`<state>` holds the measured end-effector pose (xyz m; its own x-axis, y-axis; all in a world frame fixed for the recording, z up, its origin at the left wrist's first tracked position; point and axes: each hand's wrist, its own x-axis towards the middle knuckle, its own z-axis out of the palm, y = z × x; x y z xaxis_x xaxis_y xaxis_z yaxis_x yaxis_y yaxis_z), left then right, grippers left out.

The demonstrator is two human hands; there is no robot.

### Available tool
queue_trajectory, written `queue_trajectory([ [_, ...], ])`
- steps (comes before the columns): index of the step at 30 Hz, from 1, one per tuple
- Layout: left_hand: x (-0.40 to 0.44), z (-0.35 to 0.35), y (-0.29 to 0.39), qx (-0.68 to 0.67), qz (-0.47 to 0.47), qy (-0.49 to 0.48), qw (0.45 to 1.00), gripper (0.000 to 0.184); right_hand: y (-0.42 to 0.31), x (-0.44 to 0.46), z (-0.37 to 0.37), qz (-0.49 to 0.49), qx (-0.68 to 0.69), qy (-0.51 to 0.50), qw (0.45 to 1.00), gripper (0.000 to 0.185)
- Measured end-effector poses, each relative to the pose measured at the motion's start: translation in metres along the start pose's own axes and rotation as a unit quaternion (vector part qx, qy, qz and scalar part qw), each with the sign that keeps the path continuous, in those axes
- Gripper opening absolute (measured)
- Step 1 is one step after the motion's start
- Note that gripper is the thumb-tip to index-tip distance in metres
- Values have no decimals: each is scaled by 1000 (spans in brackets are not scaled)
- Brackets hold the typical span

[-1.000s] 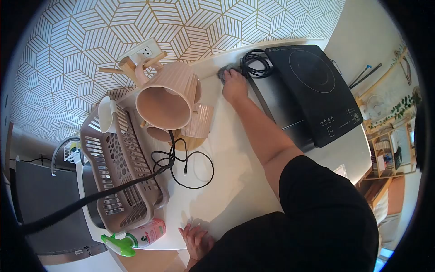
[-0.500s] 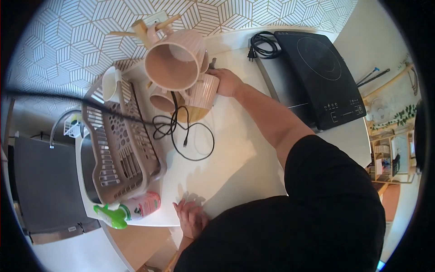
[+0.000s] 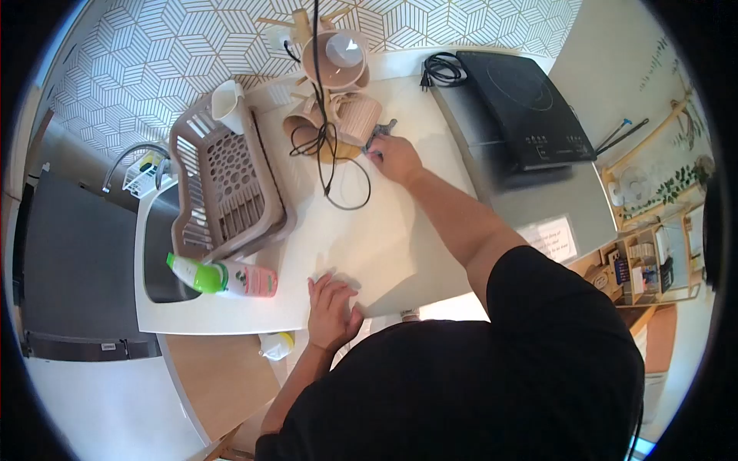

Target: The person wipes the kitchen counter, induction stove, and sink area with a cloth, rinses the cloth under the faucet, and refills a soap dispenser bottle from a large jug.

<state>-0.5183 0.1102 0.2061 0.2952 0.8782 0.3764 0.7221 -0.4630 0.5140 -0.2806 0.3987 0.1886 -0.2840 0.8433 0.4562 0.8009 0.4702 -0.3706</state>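
My right hand (image 3: pixel 396 159) is closed on a small crumpled grey cloth (image 3: pixel 381 134) on the white countertop, just right of the mug tree. Pink-beige mugs hang on this wooden mug tree (image 3: pixel 301 27): an upper mug (image 3: pixel 355 73) with its mouth facing me, a ribbed mug (image 3: pixel 360 115) near my right hand, and another mug (image 3: pixel 300 127) lower left. The tree's round wooden base (image 3: pixel 346 154) shows below them. A black cable (image 3: pixel 328 180) dangles in front. My left hand (image 3: pixel 330 313) lies at the counter's front edge with fingers apart, holding nothing.
A beige dish rack (image 3: pixel 269 219) holding a white cup (image 3: pixel 227 106) stands left, beside the sink (image 3: pixel 161 253). A spray bottle (image 3: pixel 250 280) with green top lies near the front edge. At right is a black induction cooktop (image 3: pixel 530 107) with its coiled cord (image 3: pixel 444 71).
My right hand has drawn back slightly from beside the mugs, and the grey cloth now shows at its fingers. The camera view has shifted; my left hand remains at the counter edge.
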Motion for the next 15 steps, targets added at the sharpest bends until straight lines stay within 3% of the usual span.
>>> queue_trajectory([
  [5,-20,-24,-7,-140,72,-26,987,24,-16,-38,-8,-98,94,-23,991,12],
  [7,-43,-42,-3,-215,54,-41,974,24,-39,-66,-16,-77,71,-38,994,15],
  [12,-120,-92,-24,-180,45,-60,981,21,-107,-122,-13,-74,-19,-60,995,29],
  [15,-154,-122,-39,-124,14,-40,991,21,-161,-147,-19,-14,-46,-148,988,33],
])
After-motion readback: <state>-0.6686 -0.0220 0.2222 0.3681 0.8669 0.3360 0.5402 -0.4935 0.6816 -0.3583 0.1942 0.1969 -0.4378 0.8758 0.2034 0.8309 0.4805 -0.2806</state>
